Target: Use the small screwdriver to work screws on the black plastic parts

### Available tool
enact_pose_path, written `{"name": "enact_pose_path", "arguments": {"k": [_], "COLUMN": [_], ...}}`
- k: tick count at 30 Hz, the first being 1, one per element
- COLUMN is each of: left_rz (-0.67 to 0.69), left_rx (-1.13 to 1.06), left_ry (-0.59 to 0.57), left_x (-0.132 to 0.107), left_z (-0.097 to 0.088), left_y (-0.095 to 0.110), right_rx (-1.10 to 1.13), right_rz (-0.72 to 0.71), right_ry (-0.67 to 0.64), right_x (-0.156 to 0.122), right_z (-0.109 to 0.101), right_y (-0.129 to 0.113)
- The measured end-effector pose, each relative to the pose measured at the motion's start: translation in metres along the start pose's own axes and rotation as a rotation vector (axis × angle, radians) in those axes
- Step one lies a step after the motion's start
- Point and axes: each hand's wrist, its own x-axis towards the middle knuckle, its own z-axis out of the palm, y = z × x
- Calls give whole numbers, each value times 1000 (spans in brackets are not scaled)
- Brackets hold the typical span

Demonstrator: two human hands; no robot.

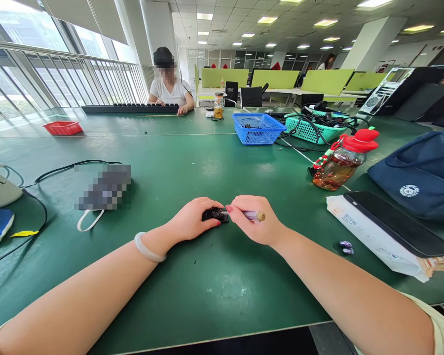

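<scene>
Near the middle of the green table (192, 167), my left hand (192, 219) grips a small black part (215, 214) between thumb and fingers, holding it down on the tabletop. Its details are partly covered by the fingers. My right hand (257, 219) is closed around a small screwdriver (252, 215) with a clear purplish handle and a tan end cap. The screwdriver lies almost level, its thin tip pointing left and meeting the black part. Whether the tip sits in a screw is too small to tell.
To the right are a red-lidded bottle (340, 162), a phone (395, 222) on a white packet (370, 236), purple bits (346, 247) and a navy bag (425, 172). Farther back stand blue (259, 135) and green baskets (311, 129). A co-worker (170, 88) sits opposite. Cables (40, 217) lie left.
</scene>
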Motion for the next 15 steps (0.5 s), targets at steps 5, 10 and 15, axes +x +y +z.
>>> {"name": "enact_pose_path", "arguments": {"k": [5, 10, 15], "left_rz": [1, 0, -4], "left_rx": [-9, -7, -3], "left_ry": [1, 3, 6], "left_x": [0, 0, 0], "left_z": [1, 1, -1], "left_y": [0, 0, 1], "right_rx": [9, 5, 5], "right_rz": [4, -7, -12], "right_ry": [4, 11, 9], "right_x": [0, -1, 0], "right_z": [1, 0, 1], "right_y": [0, 1, 1]}}
